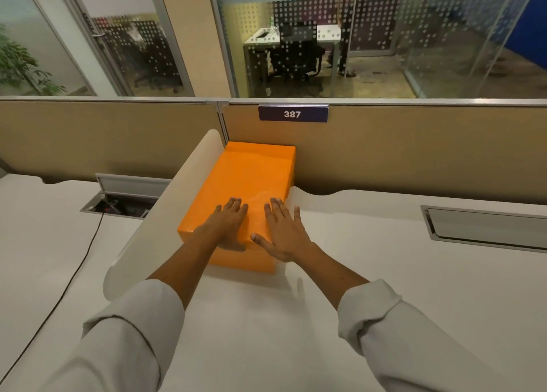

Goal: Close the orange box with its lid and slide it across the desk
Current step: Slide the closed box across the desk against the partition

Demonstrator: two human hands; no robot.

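Now L hand & R hand lie flat, fingers spread, atop closed orange box.

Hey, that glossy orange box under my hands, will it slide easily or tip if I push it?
The glossy orange rectangular box looks low and wide, so tipping seems unlikely. Its flat base on the smooth white desk should probably slide easily. The shiny lid may feel slippery under flat palms.

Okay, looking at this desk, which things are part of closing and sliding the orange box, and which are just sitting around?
Part of the job:
orange box, lid on
left hand, flat on the lid
right hand, flat on the lid
desk

Just lying about:
white divider beside the box
black cable
open cable hatch
number sign
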